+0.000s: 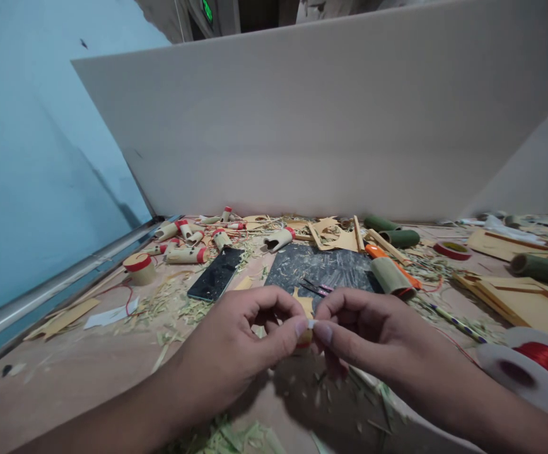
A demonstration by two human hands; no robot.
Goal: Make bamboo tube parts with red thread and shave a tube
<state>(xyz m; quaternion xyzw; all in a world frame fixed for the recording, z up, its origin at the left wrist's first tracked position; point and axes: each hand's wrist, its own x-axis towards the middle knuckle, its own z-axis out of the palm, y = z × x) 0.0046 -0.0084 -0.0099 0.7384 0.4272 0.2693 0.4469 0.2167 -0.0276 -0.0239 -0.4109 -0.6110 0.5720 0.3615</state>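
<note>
My left hand (240, 337) and my right hand (361, 331) meet over the middle of the wooden table (65, 372), fingers curled. Both pinch a small bamboo piece (306, 314) between thumb and fingertips, with a tiny white bit showing where the fingertips touch. Most of the piece is hidden by my fingers. Just beyond the hands lies a dark cutting mat (321, 268) with small scissors (315, 287) on it.
A black phone (217, 274) lies left of the mat. Several bamboo tubes with red bands (186, 243) are scattered at the back left. Green bamboo sections (396, 236), an orange knife (390, 261), a red thread spool (536, 362), wooden boards (519, 296) and shavings surround. A white board (330, 126) walls the back.
</note>
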